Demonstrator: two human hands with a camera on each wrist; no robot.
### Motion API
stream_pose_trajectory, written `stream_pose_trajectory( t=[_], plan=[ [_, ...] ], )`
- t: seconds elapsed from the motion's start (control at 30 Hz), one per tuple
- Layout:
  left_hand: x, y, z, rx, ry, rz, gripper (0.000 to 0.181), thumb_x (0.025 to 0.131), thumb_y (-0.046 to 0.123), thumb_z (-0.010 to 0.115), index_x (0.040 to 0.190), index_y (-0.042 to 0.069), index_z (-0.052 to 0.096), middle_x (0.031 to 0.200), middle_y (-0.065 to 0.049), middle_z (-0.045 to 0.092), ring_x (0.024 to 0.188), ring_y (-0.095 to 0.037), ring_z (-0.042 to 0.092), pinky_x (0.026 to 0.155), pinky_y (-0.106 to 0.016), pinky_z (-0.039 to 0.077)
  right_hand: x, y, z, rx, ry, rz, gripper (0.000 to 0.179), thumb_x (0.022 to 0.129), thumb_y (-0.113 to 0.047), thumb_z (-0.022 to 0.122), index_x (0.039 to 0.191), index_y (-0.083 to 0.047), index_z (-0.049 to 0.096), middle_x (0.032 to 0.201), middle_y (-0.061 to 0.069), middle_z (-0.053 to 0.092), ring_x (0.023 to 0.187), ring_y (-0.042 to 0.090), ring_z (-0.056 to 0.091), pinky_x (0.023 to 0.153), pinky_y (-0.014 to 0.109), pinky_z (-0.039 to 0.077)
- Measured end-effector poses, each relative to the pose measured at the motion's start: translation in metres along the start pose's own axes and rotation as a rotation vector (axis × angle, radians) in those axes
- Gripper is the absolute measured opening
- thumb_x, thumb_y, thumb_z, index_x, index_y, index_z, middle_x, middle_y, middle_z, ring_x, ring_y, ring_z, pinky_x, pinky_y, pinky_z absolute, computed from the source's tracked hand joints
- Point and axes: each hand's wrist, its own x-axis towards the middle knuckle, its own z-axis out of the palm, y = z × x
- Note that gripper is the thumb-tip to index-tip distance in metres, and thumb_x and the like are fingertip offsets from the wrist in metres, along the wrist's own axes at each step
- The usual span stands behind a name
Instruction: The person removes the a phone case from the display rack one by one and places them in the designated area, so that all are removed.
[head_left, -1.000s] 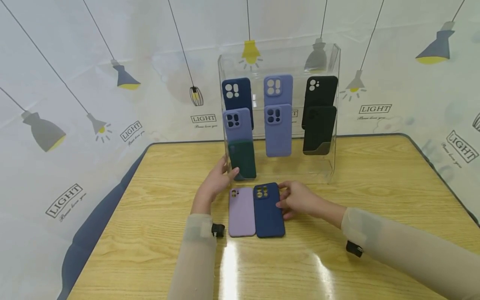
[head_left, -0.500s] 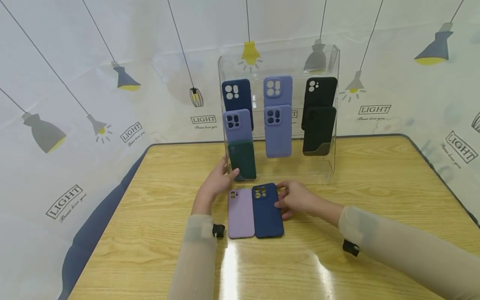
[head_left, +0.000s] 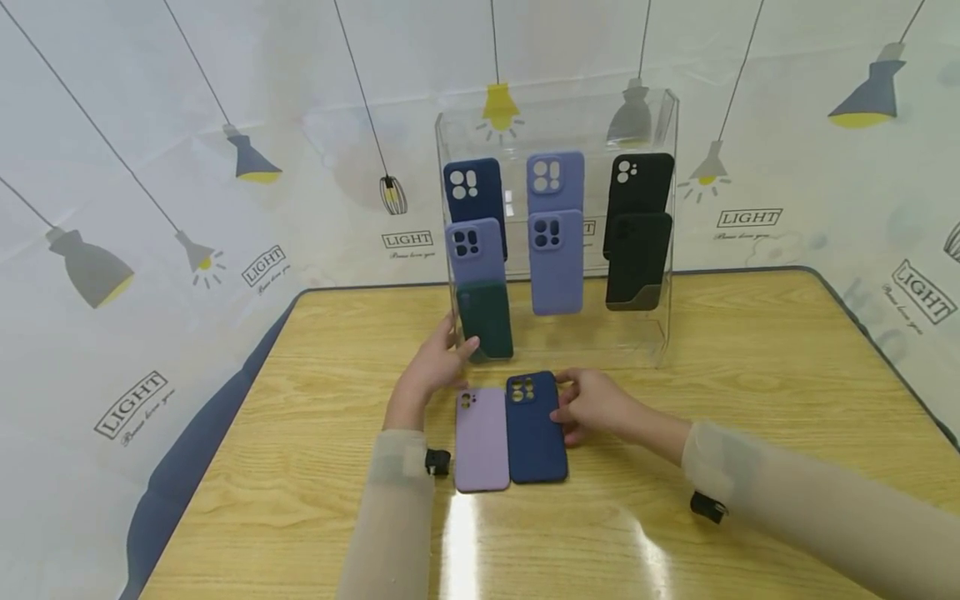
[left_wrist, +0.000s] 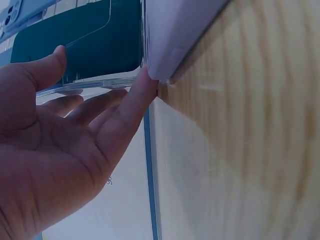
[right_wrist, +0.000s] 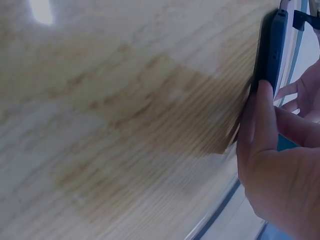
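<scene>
In the head view a lilac phone case (head_left: 482, 442) and a dark blue phone case (head_left: 537, 429) lie side by side on the table before a clear display stand (head_left: 600, 342). My right hand (head_left: 596, 406) holds the blue case by its right edge near the upper corner. At the stand's lower left corner, my left hand (head_left: 431, 365) has its thumb in front of a dark green case (head_left: 486, 321), with fingers around the side. The left wrist view shows the little finger touching a corner of the lilac case (left_wrist: 175, 35). Some left fingertips are partly hidden.
Higher on the stand sit a blue case (head_left: 474, 192), lavender cases (head_left: 557, 271) and black cases (head_left: 639, 262). A wall sheet (head_left: 337, 125) printed with lamps backs the wooden table (head_left: 750, 367).
The lilac case has slid toward me, and the blue case has shifted slightly the same way with my right hand. My left hand and the stand stay put.
</scene>
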Motion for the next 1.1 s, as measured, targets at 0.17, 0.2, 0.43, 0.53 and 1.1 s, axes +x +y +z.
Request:
stream_pose_trajectory(
  t=[0.17, 0.2, 0.43, 0.53, 1.1],
  plan=[
    [0.0, 0.0, 0.001, 0.008, 0.012, 0.026, 0.08, 0.111, 0.035, 0.059, 0.173, 0.032, 0.009, 0.177, -0.018, 0.025, 0.152, -0.04, 0.048, 0.106, -0.052, 0.06, -0.006, 0.001, 0.001, -0.09, 0.021, -0.039, 0.077, 0.091, 0.002, 0.077, 0.157, 0.013, 0.037, 0.11, 0.02, 0.069, 0.073, 0.019, 0.073, 0.063, 0.035, 0.067],
    [0.0, 0.0, 0.001, 0.01, 0.011, 0.031, 0.08, 0.111, 0.035, 0.059, 0.173, 0.032, 0.009, 0.177, -0.018, 0.025, 0.155, -0.039, 0.045, 0.108, -0.052, 0.059, -0.007, 0.001, 0.001, -0.136, 0.028, -0.056, 0.077, 0.091, 0.001, 0.077, 0.156, 0.014, 0.038, 0.109, 0.019, 0.07, 0.071, 0.019, 0.073, 0.062, 0.035, 0.067],
    [0.0, -0.003, 0.003, 0.027, 0.01, 0.036, 0.08, 0.111, 0.037, 0.058, 0.173, 0.031, 0.009, 0.177, -0.017, 0.025, 0.156, -0.038, 0.044, 0.11, -0.052, 0.057, -0.02, 0.005, 0.006, -0.665, 0.072, -0.201, 0.083, 0.091, -0.038, 0.086, 0.155, 0.001, 0.051, 0.14, 0.024, 0.057, 0.099, 0.025, 0.07, 0.086, 0.043, 0.063],
    [-0.001, -0.002, 0.001, 0.042, 0.02, 0.035, 0.08, 0.111, 0.039, 0.058, 0.173, 0.032, 0.009, 0.177, -0.016, 0.026, 0.157, -0.038, 0.041, 0.117, -0.054, 0.052, -0.026, 0.003, 0.011, -0.736, 0.032, -0.214, 0.089, 0.09, -0.046, 0.086, 0.158, -0.002, 0.049, 0.156, 0.027, 0.044, 0.109, 0.03, 0.07, 0.091, 0.045, 0.062],
    [-0.001, -0.002, -0.003, 0.107, 0.037, 0.055, 0.08, 0.109, 0.043, 0.059, 0.173, 0.033, 0.012, 0.175, -0.016, 0.031, 0.163, -0.036, 0.031, 0.131, -0.06, 0.031, -0.036, -0.012, 0.01, -0.801, -0.011, -0.218, 0.078, 0.091, -0.045, 0.085, 0.154, -0.008, 0.055, 0.151, 0.022, 0.052, 0.111, 0.029, 0.069, 0.092, 0.048, 0.062]
  ],
)
